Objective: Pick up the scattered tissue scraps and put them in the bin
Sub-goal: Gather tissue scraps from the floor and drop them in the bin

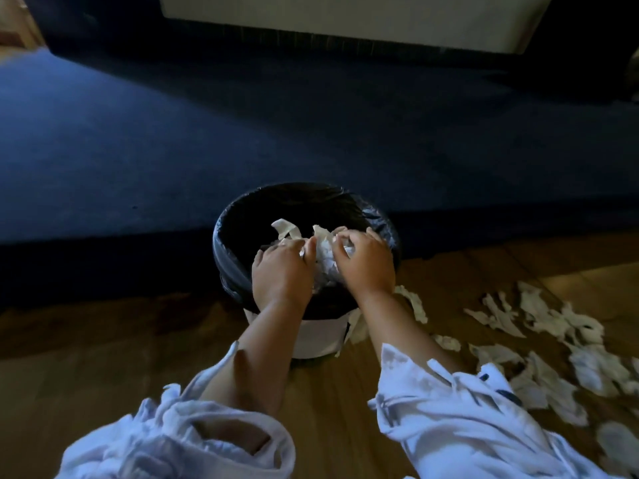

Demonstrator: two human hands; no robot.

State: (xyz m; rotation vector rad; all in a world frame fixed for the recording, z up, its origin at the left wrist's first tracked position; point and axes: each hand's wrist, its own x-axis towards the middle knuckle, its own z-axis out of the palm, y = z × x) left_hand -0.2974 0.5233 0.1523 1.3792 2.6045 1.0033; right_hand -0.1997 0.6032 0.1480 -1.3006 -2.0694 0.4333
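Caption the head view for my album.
Left hand and right hand hold crumpled tissue over the bin; scraps litter the floor.

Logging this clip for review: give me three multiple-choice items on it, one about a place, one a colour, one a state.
1. Where do most loose tissue scraps lie? A on a table; B on the wooden floor right of the bin; C on a chair.
2. What colour is the bin's liner? A black; B white; C green.
3. What are the left hand and right hand doing? A hanging idle; B gripping a tissue wad over the bin; C lifting the bin.
Key: 1 B, scraps cover the wood beside it; 2 A, a black bag wraps the rim; 3 B, fingers curl round white tissue above the opening.
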